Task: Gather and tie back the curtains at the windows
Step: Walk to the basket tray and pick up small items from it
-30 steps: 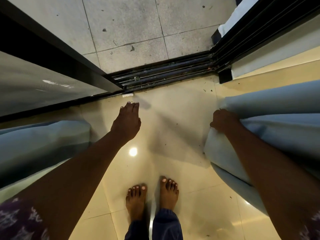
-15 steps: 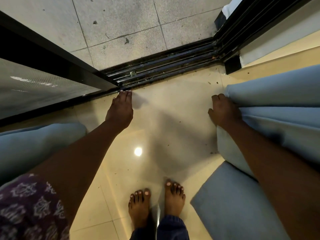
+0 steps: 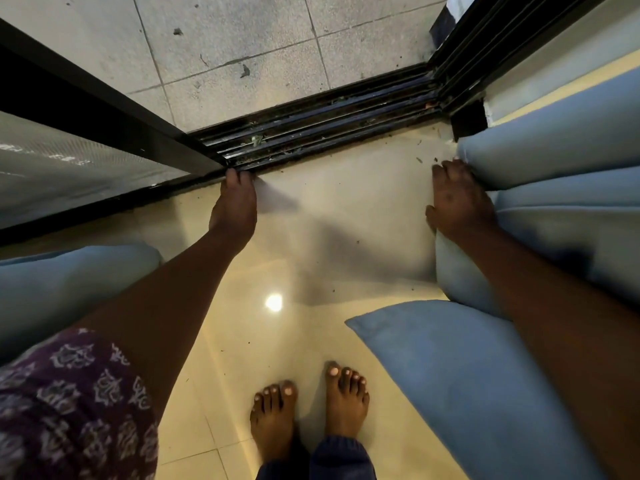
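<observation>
Glossy cream floor [image 3: 311,341] runs up to a door track [image 3: 322,133]. Right of the track, right hand [image 3: 457,202] presses flat on the blue curtain [image 3: 554,209]; left hand [image 3: 235,206] hangs relaxed, holding nothing. I'd scoop every fold together before tying.

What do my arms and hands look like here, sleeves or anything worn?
Both forearms are bare. The left arm has a short purple sleeve with a pale floral print reaching about the elbow. A sliver of the same print seems to edge the right arm. No rings, watch or bracelets show on the left hand or right hand.
</observation>
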